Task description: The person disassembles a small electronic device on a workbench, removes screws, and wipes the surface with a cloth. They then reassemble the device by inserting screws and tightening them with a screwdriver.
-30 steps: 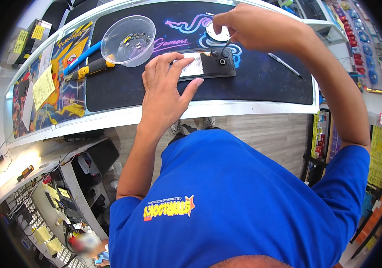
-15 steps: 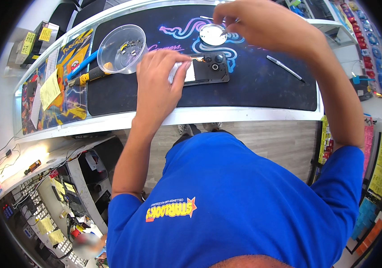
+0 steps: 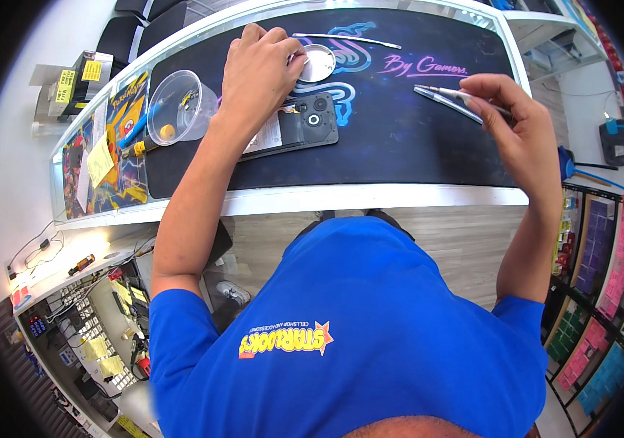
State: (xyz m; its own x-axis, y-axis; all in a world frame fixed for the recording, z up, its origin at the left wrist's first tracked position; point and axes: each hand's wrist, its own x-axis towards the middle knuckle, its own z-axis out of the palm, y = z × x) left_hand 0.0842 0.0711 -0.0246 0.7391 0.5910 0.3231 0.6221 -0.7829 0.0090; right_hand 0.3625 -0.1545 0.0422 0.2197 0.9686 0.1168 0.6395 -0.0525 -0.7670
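Note:
My left hand [image 3: 261, 73] has its fingers curled at the left rim of a small round silver dish [image 3: 320, 67], pinching something too small to make out. Just below it lies an opened phone [image 3: 310, 130] with white panel and camera rings exposed, partly hidden by my forearm. My right hand [image 3: 516, 139] grips a slim pointed tool [image 3: 459, 93] between thumb and fingers, over the right part of the dark mat [image 3: 407, 157]. A silver pen [image 3: 449, 104] lies just under that tool. A thin metal tool [image 3: 348, 39] lies along the mat behind the dish.
A clear plastic tub [image 3: 206, 109] with small parts sits at left, beside a yellow-black tool [image 3: 139, 148], a blue tool [image 3: 133, 131] and yellow paper [image 3: 100, 160]. The white counter edge [image 3: 370, 196] runs in front. Hanging goods and display racks [image 3: 596, 241] line the right side.
My left hand has moved up from the phone to the dish. My right hand has left the dish, moving right and down with the slim tool, near the pen.

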